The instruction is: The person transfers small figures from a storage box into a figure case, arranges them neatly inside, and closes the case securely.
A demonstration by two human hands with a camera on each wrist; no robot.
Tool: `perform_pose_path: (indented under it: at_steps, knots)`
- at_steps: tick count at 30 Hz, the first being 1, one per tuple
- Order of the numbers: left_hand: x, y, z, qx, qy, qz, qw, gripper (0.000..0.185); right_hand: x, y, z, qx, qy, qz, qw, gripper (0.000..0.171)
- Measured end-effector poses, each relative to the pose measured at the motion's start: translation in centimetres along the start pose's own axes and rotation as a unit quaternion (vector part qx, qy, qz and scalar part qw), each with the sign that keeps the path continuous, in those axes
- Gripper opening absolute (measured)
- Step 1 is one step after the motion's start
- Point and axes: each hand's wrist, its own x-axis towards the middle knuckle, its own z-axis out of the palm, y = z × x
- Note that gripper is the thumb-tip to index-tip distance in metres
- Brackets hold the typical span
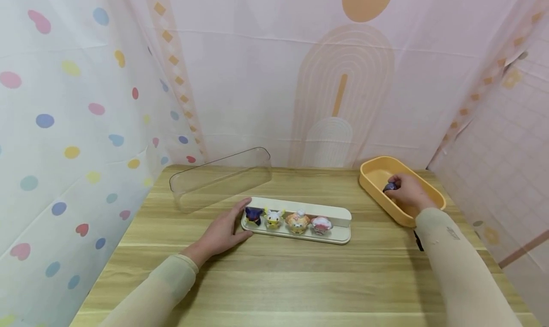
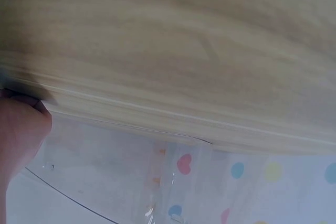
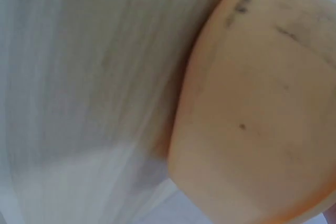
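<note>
My right hand (image 1: pixel 409 193) reaches into the yellow-orange tray (image 1: pixel 372 166) and pinches a small dark blue figurine (image 1: pixel 390 187) between thumb and fingers. On the table, a long cream display base (image 1: pixel 296 203) holds a row of figurines: a dark purple one (image 1: pixel 253 216) at the left, a white and yellow one (image 1: pixel 273 218), an orange one with a white top (image 1: pixel 298 222), and a pink and white one (image 1: pixel 321 225). At the base's left end rests my left hand (image 1: pixel 220 231), thumb and forefinger spread around the corners. The right wrist view shows the tray's scuffed outer wall (image 3: pixel 252 98).
A clear plastic cover (image 1: pixel 223 179) stands behind the left hand, near the back of the wooden table (image 1: pixel 291 289). Patterned cloths (image 1: pixel 249 88) hang along the back and both sides. A dark strap end (image 1: pixel 418 241) shows beneath the right sleeve.
</note>
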Motion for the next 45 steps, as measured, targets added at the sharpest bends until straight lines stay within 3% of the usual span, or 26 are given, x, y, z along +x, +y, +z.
perform_pose_path:
  at_steps: [4,10,20,26,29,33,34,35,37,38,40,41,42,43,44,45]
  knots:
    - [-0.1,0.0,0.0,0.001,-0.003,-0.002,1.0,0.098,-0.2,0.2,0.0,0.0,0.007,0.018,1.0,0.038]
    - [-0.2,0.0,-0.1,0.003,-0.004,-0.006,1.0,0.098,-0.4,0.4,0.0,-0.045,0.013,-0.013,0.999,0.031]
    - [-0.2,0.0,-0.1,0.002,-0.003,-0.004,1.0,0.098,-0.3,0.9,0.3,-0.054,0.024,-0.044,0.997,0.026]
    - [-0.2,0.0,-0.2,0.005,-0.001,-0.003,1.0,0.097,-0.5,1.2,0.3,-0.037,0.02,-0.021,0.999,0.04]
    - [-0.2,0.0,-0.3,0.004,-0.001,-0.001,1.0,0.097,-0.8,1.3,0.1,-0.017,0.01,-0.002,1.0,0.047]
    - [-0.3,0.2,-0.4,0.005,0.003,0.004,1.0,0.096,-1.3,1.5,-0.3,0.1,-0.01,0.034,0.994,0.052]
    - [-0.3,0.2,-0.4,0.005,0.004,0.004,1.0,0.096,-1.3,1.6,-0.4,0.162,-0.017,0.043,0.986,0.051]
    - [-0.3,0.2,-0.4,0.006,0.005,0.005,1.0,0.096,-1.4,1.7,-0.5,0.238,-0.024,0.048,0.97,0.047]
    - [-0.3,0.2,-0.4,0.007,0.005,0.005,1.0,0.096,-1.4,1.7,-0.8,0.388,-0.034,0.052,0.92,0.034]
    - [-0.3,0.1,-0.4,0.006,0.002,0.002,1.0,0.096,-1.5,1.6,-0.9,0.464,-0.038,0.052,0.883,0.027]
    - [-0.3,0.1,-0.4,0.005,-0.001,-0.001,1.0,0.097,-1.7,1.5,-1.3,0.595,-0.048,0.037,0.801,0.019]
    - [-0.2,0.1,-0.4,0.004,-0.002,-0.002,1.0,0.097,-1.7,1.4,-1.4,0.631,-0.049,0.028,0.774,0.02]
    - [-0.2,0.1,-0.4,0.004,-0.003,-0.003,1.0,0.097,-1.8,1.2,-1.5,0.651,-0.045,0.021,0.757,0.022]
    - [-0.2,0.1,-0.4,0.003,-0.003,-0.004,1.0,0.097,-1.9,1.0,-1.6,0.66,-0.036,0.018,0.75,0.025]
    - [-0.2,0.0,-0.5,0.003,-0.003,-0.004,1.0,0.097,-1.9,0.9,-1.6,0.663,-0.028,0.015,0.748,0.025]
    - [-0.2,0.0,-0.5,0.004,-0.003,-0.005,1.0,0.097,-1.9,0.8,-1.6,0.656,-0.02,0.016,0.754,0.023]
